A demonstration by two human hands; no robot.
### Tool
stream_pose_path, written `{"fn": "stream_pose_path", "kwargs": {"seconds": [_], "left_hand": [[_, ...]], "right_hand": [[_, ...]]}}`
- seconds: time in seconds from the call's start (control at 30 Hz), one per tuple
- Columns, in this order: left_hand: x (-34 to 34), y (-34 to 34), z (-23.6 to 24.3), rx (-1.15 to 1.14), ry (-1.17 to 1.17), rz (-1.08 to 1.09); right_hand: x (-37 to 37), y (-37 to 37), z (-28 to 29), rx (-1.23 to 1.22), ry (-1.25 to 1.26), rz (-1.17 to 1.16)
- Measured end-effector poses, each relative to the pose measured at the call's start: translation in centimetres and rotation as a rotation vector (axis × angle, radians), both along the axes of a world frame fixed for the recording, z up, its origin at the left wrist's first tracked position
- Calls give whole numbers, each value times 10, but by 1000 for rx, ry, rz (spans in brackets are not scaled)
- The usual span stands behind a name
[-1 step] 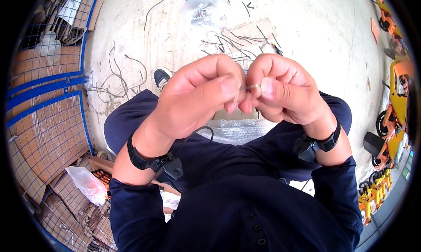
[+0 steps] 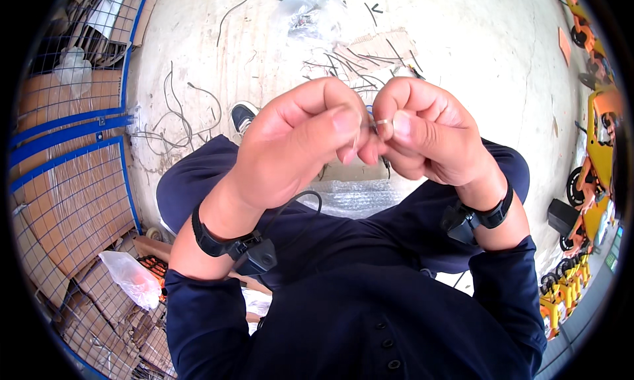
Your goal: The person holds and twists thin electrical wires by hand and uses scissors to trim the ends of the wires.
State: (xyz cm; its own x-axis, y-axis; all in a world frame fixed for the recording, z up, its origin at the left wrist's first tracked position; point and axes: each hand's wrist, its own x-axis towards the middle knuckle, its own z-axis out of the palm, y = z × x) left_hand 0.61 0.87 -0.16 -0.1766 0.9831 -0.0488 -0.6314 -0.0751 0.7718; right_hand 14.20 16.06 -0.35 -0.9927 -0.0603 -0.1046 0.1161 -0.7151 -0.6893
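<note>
My left hand (image 2: 297,142) and my right hand (image 2: 429,132) meet in front of me, each closed in a pinch on a small, thin item (image 2: 374,126), with a short pale piece (image 2: 384,122) at the right fingertips. The item looks like fine wire or a slim fitting; my fingers cover most of it, so I cannot tell exactly. Both wrists wear black strapped devices. Below my hands, between my dark-trousered legs, lie bubble wrap (image 2: 363,198) and a piece of cardboard.
Cut black cables (image 2: 350,66) lie on cardboard (image 2: 389,43) on the pale floor (image 2: 462,36), with a clear bag (image 2: 307,16) beyond. A blue mesh cage (image 2: 72,182) with cardboard stands at left; yellow and orange wheeled items (image 2: 598,135) line the right. My shoe (image 2: 244,115) is ahead.
Both hands have shifted slightly upward, their fingers still pinched together around the small item. The surroundings look unchanged.
</note>
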Motion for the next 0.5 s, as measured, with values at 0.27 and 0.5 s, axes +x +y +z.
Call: {"fn": "stream_pose_path", "kwargs": {"seconds": [0.27,0.5], "left_hand": [[-1,2,-3,-83,469,237],[-2,3,-14,12,1122,358]], "right_hand": [[-4,-11,-6,503,-13,-212],[-1,-14,-5,658,-56,-199]]}}
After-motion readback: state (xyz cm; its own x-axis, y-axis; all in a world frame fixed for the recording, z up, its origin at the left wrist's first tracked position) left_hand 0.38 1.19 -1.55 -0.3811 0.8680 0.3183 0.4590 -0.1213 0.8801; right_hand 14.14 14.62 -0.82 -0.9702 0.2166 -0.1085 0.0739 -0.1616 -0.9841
